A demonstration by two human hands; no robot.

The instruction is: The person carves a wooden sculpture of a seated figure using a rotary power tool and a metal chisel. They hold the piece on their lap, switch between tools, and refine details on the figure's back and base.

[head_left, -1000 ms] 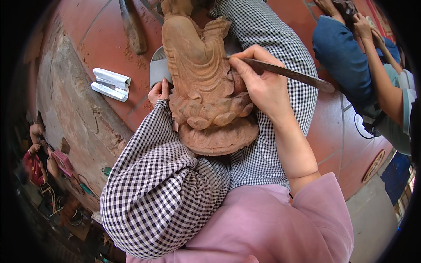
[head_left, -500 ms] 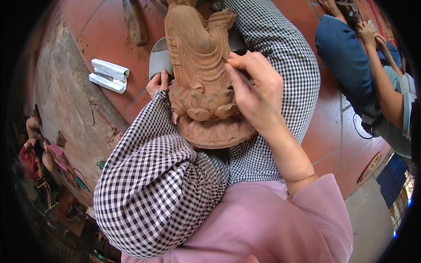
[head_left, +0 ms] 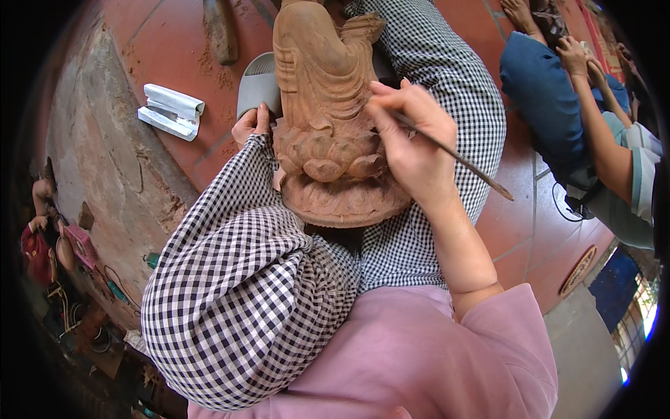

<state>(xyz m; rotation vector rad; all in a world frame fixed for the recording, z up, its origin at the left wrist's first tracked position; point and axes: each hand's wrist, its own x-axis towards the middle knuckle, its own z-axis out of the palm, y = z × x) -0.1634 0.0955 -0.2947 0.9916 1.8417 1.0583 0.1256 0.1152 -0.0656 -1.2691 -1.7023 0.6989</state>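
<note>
A reddish-brown carved wooden statue point(head_left: 324, 84) of a robed seated figure stands between my legs on a lotus-shaped base point(head_left: 342, 199); its head is cut off by the top edge. My right hand point(head_left: 415, 133) is closed around a slim dark carving tool point(head_left: 478, 171), its fingertips at the robe's right side. The tool's free end, flattened and spade-like, points down to the right, while its working tip is hidden by my fingers. My left hand does not show. A bare foot point(head_left: 251, 126) juts from my left trouser cuff, beside the base.
Grey slippers point(head_left: 258, 87) lie beside the statue. Left of it are a folded white tray point(head_left: 171, 112) holding a dark sliver and a wooden block point(head_left: 220, 31). A co-worker in blue trousers point(head_left: 541, 98) sits at the right. Another person point(head_left: 38, 244) and tools are far left.
The tool has swung within my right hand, so its long free end now shows toward the lower right. Floor and statue have shifted slightly in the picture.
</note>
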